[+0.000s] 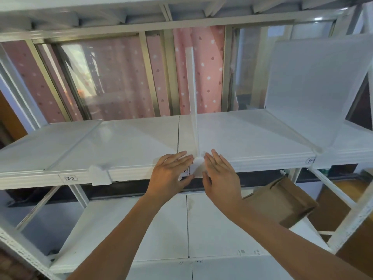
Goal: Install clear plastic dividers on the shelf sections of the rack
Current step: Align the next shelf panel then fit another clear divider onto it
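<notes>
A clear plastic divider [192, 98] stands edge-on in the middle of the white shelf [252, 134], and its white clip [198, 165] sits on the shelf's front lip. My left hand [171, 174] lies flat against the clip's left side with fingers stretched out. My right hand [220, 174] presses the clip's right side the same way. A second divider [80, 93] stands at the left on its own clip [101, 174]. A third, frosted-looking divider [314, 87] stands at the right end.
Labels [71, 178] are stuck on the shelf's front edge. A lower white shelf [161, 229] carries a brown cardboard box [282, 201] at the right. White rack uprights [351, 219] and braces frame the sides. A window with a pink dotted curtain [201, 73] lies behind.
</notes>
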